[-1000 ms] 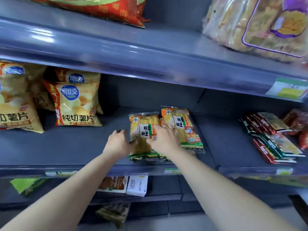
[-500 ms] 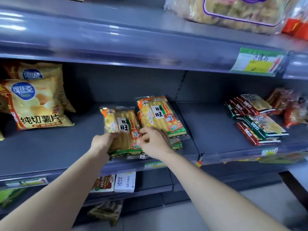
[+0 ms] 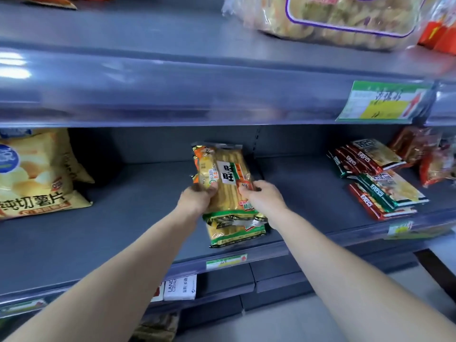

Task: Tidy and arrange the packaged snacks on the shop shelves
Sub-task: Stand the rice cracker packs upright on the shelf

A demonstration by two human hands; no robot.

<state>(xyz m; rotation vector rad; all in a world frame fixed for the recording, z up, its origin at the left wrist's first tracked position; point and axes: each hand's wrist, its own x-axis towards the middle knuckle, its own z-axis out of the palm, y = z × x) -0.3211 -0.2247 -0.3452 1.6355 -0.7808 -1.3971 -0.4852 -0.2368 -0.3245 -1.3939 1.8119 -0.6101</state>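
Left hand (image 3: 197,196): grips the left edge of the top cracker pack (image 3: 227,178), fingers curled round it.
Right hand (image 3: 264,196): pinches the same pack's right edge, thumb on its face.
Cracker pack: mid-shelf (image 3: 123,218), atop a stack of like packs (image 3: 237,230); far end raised, near end low against the stack.
Long axis: runs from the shelf's front edge toward its back, printed face up.
To the left: yellow chip bags (image 3: 37,176), well apart.
To the right: red and green packets (image 3: 380,191), piled flat, well apart.
Above: a clear snack bag (image 3: 333,18); a price tag (image 3: 385,99) on the rail.
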